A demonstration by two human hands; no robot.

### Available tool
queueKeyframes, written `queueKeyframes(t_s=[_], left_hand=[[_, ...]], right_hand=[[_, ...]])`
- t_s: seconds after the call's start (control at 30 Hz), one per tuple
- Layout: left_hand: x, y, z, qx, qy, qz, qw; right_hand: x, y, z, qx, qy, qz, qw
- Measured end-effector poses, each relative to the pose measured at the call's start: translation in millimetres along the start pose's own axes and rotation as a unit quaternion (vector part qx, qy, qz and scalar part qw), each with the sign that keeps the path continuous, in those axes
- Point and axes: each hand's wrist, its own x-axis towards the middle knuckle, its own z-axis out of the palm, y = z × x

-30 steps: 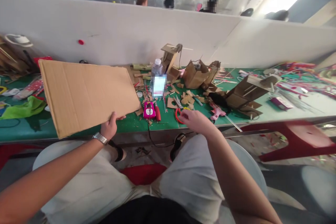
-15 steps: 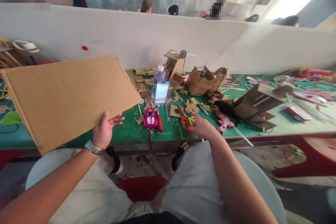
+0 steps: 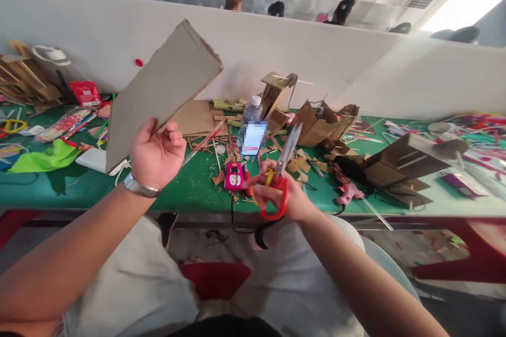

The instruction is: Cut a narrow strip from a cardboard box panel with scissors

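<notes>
Head view: left fingers pinch flat brown cardboard (image 3: pixel 158 89); right fingers grip red-and-yellow scissors (image 3: pixel 279 181).

one head-worn view from above the lap, facing forward and down, hands close

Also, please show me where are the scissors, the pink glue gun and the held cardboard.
Scissors (image 3: pixel 290 148): head view, on the blades.
Pink glue gun (image 3: pixel 349 191): head view, on its body.
Held cardboard (image 3: pixel 158 84): head view, middle of sheet.
</notes>
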Motion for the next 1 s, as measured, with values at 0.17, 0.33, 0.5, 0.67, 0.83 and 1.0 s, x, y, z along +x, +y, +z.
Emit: queueKeyframes(t_s=[0.17, 0.33, 0.5, 0.67, 0.83, 1.0], left_hand=[[-27.2, -6.6, 5.3, -0.030, -0.032, -0.005, 0.999], [-36.3, -13.1, 1.2, -0.015, 0.004, -0.018, 1.000], [-30.7, -11.1, -13.8, 0.045, 0.001, 0.003, 0.999], [-12.9, -12.2, -44.9, 0.103, 0.037, 0.049, 0.993], [3.4, -12.3, -76.7, 0.161, 0.060, 0.084, 0.982], [-0.8, -12.5, -82.5, 0.202, 0.088, 0.065, 0.973]], right_hand=[[49.8, 13.5, 76.0, 0.067, 0.003, 0.019, 0.998], [81.6, 23.0, 109.1, 0.072, 0.009, -0.059, 0.996], [82.6, 18.4, 90.2, 0.013, 0.068, -0.148, 0.987], [69.4, -13.2, 18.7, -0.122, 0.130, -0.170, 0.969], [56.8, -39.1, -78.4, -0.283, 0.322, -0.186, 0.884], [52.0, -25.8, -151.8, -0.414, 0.393, -0.016, 0.821]])
